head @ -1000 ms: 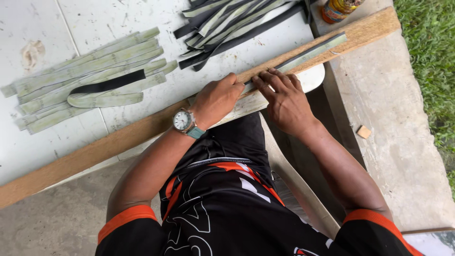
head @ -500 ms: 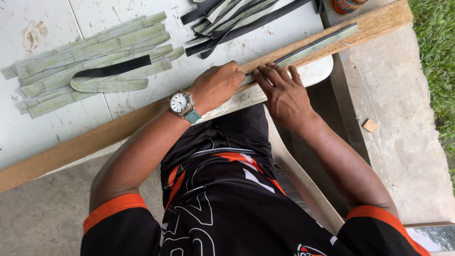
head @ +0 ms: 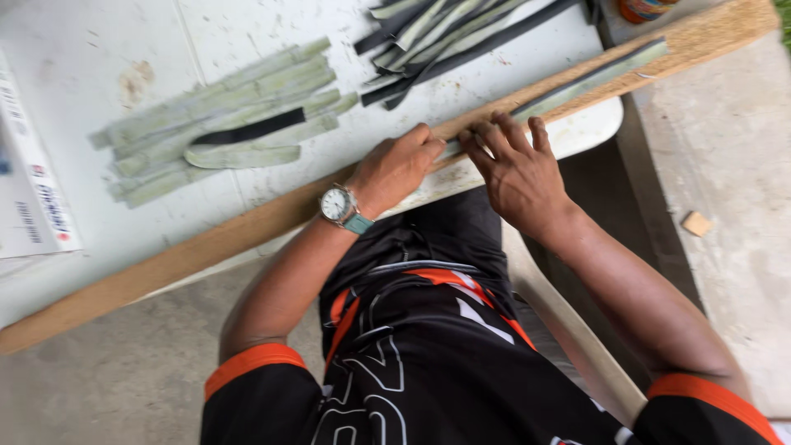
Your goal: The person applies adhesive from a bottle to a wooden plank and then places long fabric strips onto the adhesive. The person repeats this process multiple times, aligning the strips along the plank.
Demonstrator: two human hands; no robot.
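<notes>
On the wooden plank (head: 247, 227), both hands (head: 397, 169) (head: 519, 169) press flat, ungripping, on the grey-green strip (head: 589, 80).

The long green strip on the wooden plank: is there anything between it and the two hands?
Nothing visible does. The left hand and the right hand already rest on the near end of the long green strip, which lies along the wooden plank.

Green strip on the plank

A long, flat, pale green strip (head: 589, 80) lies lengthwise on the wooden plank (head: 206, 247) toward its right end, along the table's near edge.
</notes>
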